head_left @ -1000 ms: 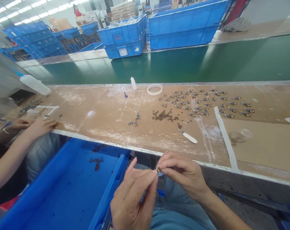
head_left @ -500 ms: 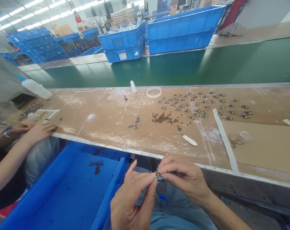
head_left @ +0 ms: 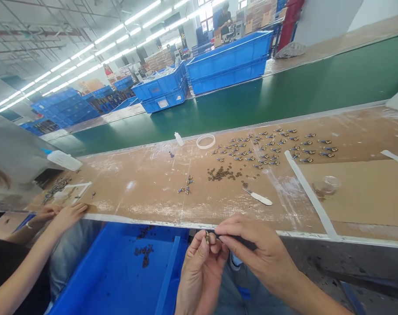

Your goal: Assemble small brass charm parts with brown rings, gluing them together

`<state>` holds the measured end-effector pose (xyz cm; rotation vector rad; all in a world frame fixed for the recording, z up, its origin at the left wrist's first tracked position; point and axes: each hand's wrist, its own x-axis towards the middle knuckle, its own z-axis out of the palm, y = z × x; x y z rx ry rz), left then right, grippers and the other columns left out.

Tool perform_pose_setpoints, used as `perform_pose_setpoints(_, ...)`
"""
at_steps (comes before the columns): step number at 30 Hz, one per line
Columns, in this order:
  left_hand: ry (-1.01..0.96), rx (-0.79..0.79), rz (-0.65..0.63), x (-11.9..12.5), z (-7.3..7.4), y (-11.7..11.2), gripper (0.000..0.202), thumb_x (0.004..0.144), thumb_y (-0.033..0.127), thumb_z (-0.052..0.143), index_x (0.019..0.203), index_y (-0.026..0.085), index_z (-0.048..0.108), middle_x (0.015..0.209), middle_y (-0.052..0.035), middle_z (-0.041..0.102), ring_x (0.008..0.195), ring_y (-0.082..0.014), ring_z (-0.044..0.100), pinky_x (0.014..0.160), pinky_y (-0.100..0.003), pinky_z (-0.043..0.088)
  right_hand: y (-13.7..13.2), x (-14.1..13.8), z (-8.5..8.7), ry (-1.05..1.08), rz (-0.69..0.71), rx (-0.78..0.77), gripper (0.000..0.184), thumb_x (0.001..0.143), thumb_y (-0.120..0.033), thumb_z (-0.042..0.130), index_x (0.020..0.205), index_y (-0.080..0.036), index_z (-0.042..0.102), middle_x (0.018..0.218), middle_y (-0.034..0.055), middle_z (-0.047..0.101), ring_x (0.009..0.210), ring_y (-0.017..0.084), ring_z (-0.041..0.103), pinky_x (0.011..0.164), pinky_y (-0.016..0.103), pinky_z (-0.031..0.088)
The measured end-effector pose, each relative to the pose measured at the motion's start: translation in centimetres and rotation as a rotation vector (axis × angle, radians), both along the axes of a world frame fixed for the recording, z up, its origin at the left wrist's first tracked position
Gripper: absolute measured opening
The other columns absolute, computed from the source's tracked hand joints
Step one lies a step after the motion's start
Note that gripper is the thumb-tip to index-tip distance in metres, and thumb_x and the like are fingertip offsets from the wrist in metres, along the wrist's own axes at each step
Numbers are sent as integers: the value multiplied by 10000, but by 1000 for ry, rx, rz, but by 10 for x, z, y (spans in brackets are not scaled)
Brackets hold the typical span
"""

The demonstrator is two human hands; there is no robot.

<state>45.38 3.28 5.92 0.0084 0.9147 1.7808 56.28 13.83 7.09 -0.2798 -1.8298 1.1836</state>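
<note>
My left hand (head_left: 200,271) pinches a small figurine (head_left: 207,237) with gold and dark parts between thumb and fingertips, just off the table's front edge. Beside it, my right hand (head_left: 254,245) has thumb and forefinger pressed together near the figurine; what lies between them is too small to make out. On the table ahead is a pile of small brown discs (head_left: 221,173), with a white-handled knife (head_left: 258,197) lying to its right. Several blue-and-gold figurines (head_left: 274,150) are spread out behind the discs. A small cluster of figurines (head_left: 186,185) lies to the left.
A white tape ring (head_left: 206,141), a small white bottle (head_left: 178,139) and a lone blue figurine (head_left: 171,154) stand farther back. Clear plastic cups (head_left: 326,185) sit on cardboard at right. Below the table's edge is a blue bin (head_left: 120,271). A co-worker's hand (head_left: 69,216) rests at left.
My left hand has turned palm-up, its fingers now curled around the figurine. The right fingertips stay close to it. The head view has tilted and shifted upward.
</note>
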Motion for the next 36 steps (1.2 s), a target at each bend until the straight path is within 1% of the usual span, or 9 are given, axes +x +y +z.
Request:
perform_pose_setpoints(8, -59, -37, 58, 11, 12, 3, 220, 600, 144, 895, 767, 172, 753, 687, 13, 668, 644, -64, 619, 718, -174, 560, -5, 7, -2, -51, 14, -50, 163, 883, -95, 616, 956, -212, 704, 885, 1, 705, 819, 109, 650, 753, 212, 514)
perform_pose_setpoints(12, -1, -27, 50, 13, 11, 4, 223, 590, 147, 898, 759, 180, 758, 648, 13, 665, 633, -71, 627, 695, -169, 559, -6, 11, -1, -53, 24, -57, 155, 883, -100, 622, 956, -204, 710, 882, 6, 700, 826, 108, 646, 761, 209, 507)
perform_pose_setpoints(17, 229, -65, 40, 7, 0, 0, 203, 594, 193, 896, 741, 156, 762, 715, -31, 717, 649, -102, 655, 678, -188, 568, -3, 16, 0, -49, 14, -57, 144, 869, -87, 634, 945, -176, 717, 889, 20, 705, 835, 104, 652, 765, 192, 498)
perform_pose_setpoints(20, 381, -122, 90, 4, -4, -1, 217, 584, 209, 898, 758, 164, 777, 776, -57, 754, 698, -138, 694, 697, -215, 583, -1, 19, 0, -59, 15, -65, 116, 870, -93, 635, 906, -163, 721, 856, 21, 701, 818, 102, 649, 755, 187, 491)
perform_pose_setpoints(22, 468, -150, 125, 3, -4, -2, 222, 573, 221, 902, 757, 178, 785, 768, -58, 765, 697, -144, 706, 691, -209, 586, 1, 21, 0, -65, 21, -64, 110, 875, -98, 633, 898, -161, 720, 842, 18, 698, 809, 101, 647, 745, 184, 489)
perform_pose_setpoints(25, 610, -156, 150, 4, -1, -2, 215, 574, 239, 900, 754, 191, 793, 750, -58, 772, 690, -147, 713, 683, -197, 590, 2, 23, 0, -52, 13, -25, 108, 885, -107, 626, 921, -156, 715, 840, 21, 695, 801, 101, 643, 734, 183, 488)
perform_pose_setpoints(30, 860, -94, 203, 12, 11, -1, 170, 592, 240, 885, 737, 221, 799, 709, -26, 761, 700, -143, 706, 693, -190, 596, 5, 29, 1, 11, -15, 118, 98, 904, -112, 608, 951, -140, 690, 858, 40, 697, 806, 107, 637, 742, 194, 498)
perform_pose_setpoints(34, 972, -90, 156, 14, 20, 0, 123, 625, 228, 863, 732, 226, 802, 699, -24, 761, 685, -138, 699, 687, -169, 588, 9, 34, 1, 19, -27, 258, 108, 909, -96, 593, 977, -124, 673, 899, 66, 700, 820, 126, 621, 744, 233, 508)
perform_pose_setpoints(36, 999, -106, 140, 14, 21, 1, 105, 629, 228, 859, 717, 223, 800, 710, -28, 764, 712, -154, 711, 735, -193, 594, 11, 36, 0, 30, -23, 306, 110, 907, -84, 593, 977, -123, 668, 897, 67, 700, 811, 129, 611, 736, 248, 506)
